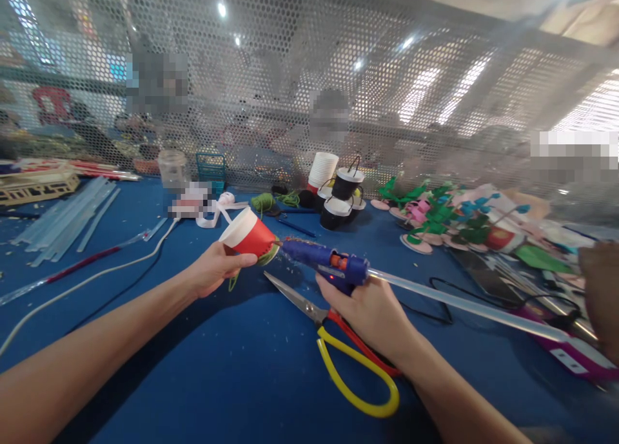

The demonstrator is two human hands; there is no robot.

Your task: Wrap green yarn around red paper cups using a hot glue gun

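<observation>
Two hands meet over the middle of the blue counter [232, 366]. The left hand [213, 270] is closed around a red paper cup [249, 234], tipped on its side so its white base faces up and left and its mouth points right, toward the other hand. The right hand [372, 312] is wrapped around the grip of a blue glue gun [324, 262], whose long axis runs nearly level from right to left; the nozzle sits at the cup's rim, touching or all but touching it, where a bit of green string [264, 257] shows. So the cup lies just left of the gun's tip, and the left hand is the one on it.

A clear, glassy glue stick [464, 305] juts from the back of the gun, long and straight, slanting down to the right. Under the right wrist lie scissors [338, 347], steel blades shut, with looped handles, one yellow and one red. Farther back stand a stack of white cups [323, 169] and small black-and-white pots [344, 199]; to the right, green foam flowers [430, 218]; at far left, a loose heap of spare clear sticks [68, 215]. A perforated metal screen [309, 77] closes off the rear.
</observation>
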